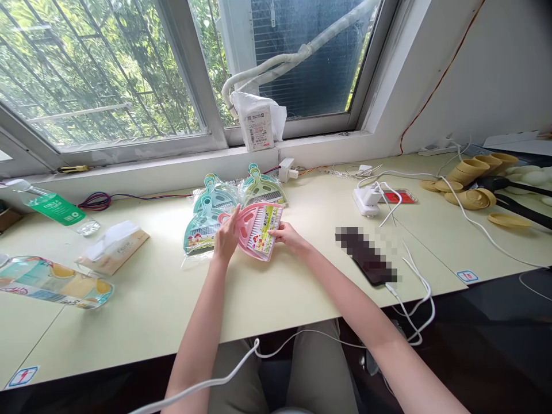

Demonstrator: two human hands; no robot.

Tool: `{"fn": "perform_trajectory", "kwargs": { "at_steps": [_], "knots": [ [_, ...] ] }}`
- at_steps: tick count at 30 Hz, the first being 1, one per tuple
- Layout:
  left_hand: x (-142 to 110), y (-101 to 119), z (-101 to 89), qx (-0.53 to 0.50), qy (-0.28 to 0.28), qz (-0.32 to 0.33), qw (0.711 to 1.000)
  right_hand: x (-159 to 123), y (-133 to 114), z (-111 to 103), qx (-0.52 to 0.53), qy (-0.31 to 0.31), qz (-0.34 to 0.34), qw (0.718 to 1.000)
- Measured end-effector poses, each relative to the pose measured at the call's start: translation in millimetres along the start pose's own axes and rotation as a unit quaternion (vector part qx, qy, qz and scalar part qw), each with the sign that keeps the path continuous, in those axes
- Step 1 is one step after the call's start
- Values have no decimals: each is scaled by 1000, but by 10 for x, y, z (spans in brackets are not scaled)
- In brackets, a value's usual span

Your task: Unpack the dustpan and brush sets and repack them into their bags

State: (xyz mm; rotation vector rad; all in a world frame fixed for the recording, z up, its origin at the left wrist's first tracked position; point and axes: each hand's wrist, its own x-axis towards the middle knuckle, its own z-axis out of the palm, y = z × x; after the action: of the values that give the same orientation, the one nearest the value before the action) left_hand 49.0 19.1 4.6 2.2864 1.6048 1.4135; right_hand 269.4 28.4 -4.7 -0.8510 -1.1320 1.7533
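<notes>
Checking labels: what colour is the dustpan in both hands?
The dustpan is pink, seen best in the head view.

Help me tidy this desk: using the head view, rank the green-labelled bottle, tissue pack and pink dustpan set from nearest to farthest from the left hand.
1. Pink dustpan set: in the left hand.
2. Tissue pack: to its left.
3. Green-labelled bottle: farther left, toward the window.

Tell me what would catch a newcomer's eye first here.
Probably the pink dustpan-and-brush set, held near the middle of the picture between the left hand and the right hand. Next might come the teal and green sets lying behind it and to its left on the table, then the bright window with greenery outside, at upper left.
</notes>
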Motion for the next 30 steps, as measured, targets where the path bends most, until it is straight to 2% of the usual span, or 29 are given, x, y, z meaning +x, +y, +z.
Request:
{"fn": "perform_trajectory", "kwargs": {
  "at_steps": [3,5,6,8,10,11,13,14,16,19,21,26,30],
  "knots": [
    [-11,100,28,-10,-28,40,999,40,49,-2,30,35,-20,999],
    [-9,165,39,-7,-12,59,998,67,74,-9,59,67,-32,995],
    [-5,196,42,3,23,54,998,76,82,-10,72,79,-38,994],
    [4,249,46,29,139,12,990,84,87,-6,95,93,-51,990],
    [11,279,51,35,259,-60,963,80,79,7,114,100,-66,986],
    [14,282,57,23,296,-104,949,76,72,16,121,104,-72,985],
    [22,262,80,-47,314,-200,927,65,55,36,132,108,-77,982],
    [29,244,97,-107,298,-246,916,58,45,46,134,108,-79,982],
    [47,214,136,-265,225,-310,885,45,29,66,135,106,-81,982],
    [76,226,183,-451,97,-334,822,22,13,92,130,104,-86,982],
    [83,275,199,-489,46,-328,807,9,5,100,121,107,-89,983],
    [47,385,254,-497,-67,-313,807,16,-10,61,97,131,-89,983],
    [16,402,326,-512,-81,-332,788,43,3,22,94,140,-89,982]
  ]
}}
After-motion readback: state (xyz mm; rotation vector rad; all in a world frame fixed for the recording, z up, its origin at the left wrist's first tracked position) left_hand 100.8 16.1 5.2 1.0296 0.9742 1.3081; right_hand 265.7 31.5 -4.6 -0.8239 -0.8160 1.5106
